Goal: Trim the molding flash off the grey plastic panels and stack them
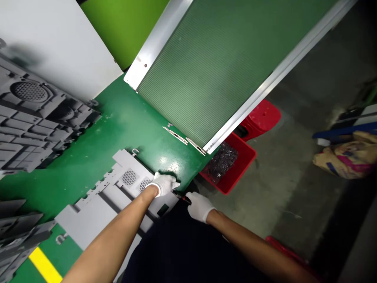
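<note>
A large grey plastic panel (pixel 91 214) with round grilles, slots and ribs lies on the green work surface before me. My left hand (pixel 164 184), in a white glove, rests at the panel's edge beside a grille. Its fingers reach out towards the panel's right corner, partly spread. In my right hand (pixel 200 206), also gloved in white, the dark and red handles of a hand tool, apparently cutting pliers (pixel 183 197), are gripped. The tool's tip is at the panel's corner, close to my left fingertips; its jaws are too small to make out.
A green ribbed conveyor belt (pixel 212 74) with metal rails slants away ahead. Beneath its right rail sits a red bin (pixel 241 163) of small scraps, near a red stool (pixel 263 116). More grey panels (pixel 32 114) stand at left. A brown sack (pixel 347 157) lies right.
</note>
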A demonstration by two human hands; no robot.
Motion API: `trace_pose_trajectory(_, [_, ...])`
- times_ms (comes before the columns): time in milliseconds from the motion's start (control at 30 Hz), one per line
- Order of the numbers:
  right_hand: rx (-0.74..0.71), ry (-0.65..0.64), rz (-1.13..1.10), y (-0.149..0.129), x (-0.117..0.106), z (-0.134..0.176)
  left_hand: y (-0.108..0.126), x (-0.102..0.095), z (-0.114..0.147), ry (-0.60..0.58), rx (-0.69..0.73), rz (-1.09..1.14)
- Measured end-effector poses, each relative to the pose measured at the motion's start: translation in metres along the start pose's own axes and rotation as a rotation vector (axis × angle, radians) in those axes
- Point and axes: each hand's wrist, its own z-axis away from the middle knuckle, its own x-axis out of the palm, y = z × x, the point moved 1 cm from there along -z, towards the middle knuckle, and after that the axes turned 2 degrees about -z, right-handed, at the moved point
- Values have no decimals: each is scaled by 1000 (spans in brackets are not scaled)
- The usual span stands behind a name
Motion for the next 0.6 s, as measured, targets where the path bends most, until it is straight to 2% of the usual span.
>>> trace_pose_trajectory(200, [-43,12,-19,1,3,-1,7,-5,-1,-44,-45,-122])
trace_pose_trajectory(367, [-88,-7,-21,1,0,-4,2,0,-6,-79,-80,-143])
trace_pose_trajectory(600, [-32,-8,21,-10,-1,-6,9,-7,-2,-106,-91,-159])
